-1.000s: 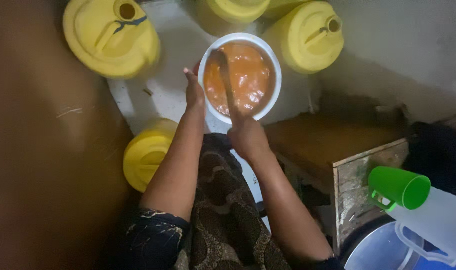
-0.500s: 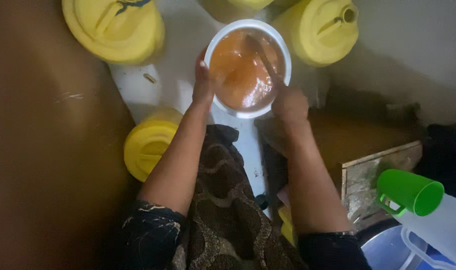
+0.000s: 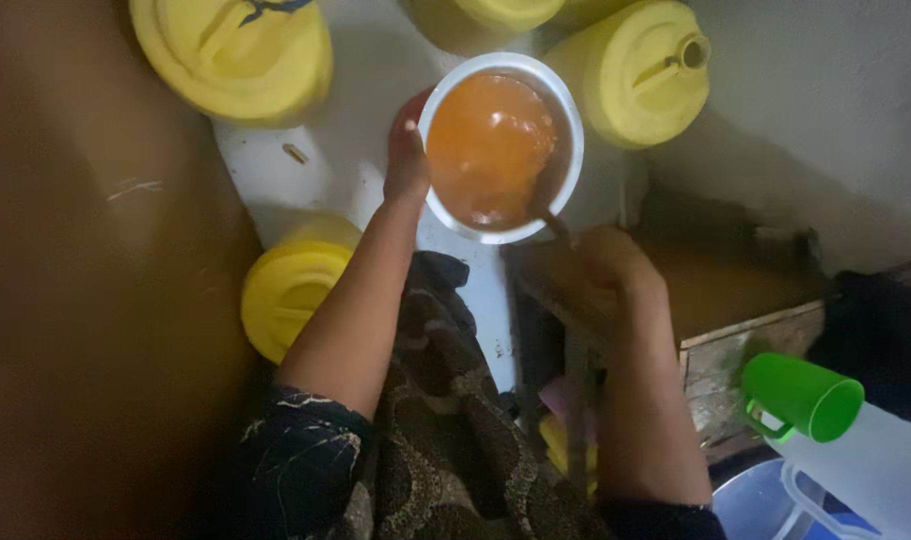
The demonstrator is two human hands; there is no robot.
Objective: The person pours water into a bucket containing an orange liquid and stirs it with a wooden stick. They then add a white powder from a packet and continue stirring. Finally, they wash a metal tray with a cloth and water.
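On the floor far ahead, among round yellow jerrycans (image 3: 644, 72), your left hand (image 3: 408, 160) cups the left rim of the round white bowl (image 3: 566, 110), fingers curved against it. Smooth orange liquid (image 3: 486, 135) fills the bowl. Your right hand (image 3: 616, 268), blurred, fingers closed round a dark stirring handle (image 3: 548, 212), forearm extended.

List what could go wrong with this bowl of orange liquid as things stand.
1. The white bowl is nearly full of orange liquid, so brisk stirring could slop it over the rim.
2. Only the left hand steadies the rim; the bowl may tip if that hold slips.
3. The right hand works a stirrer that leans against the near rim, which might lever the bowl towards the person's patterned clothing.
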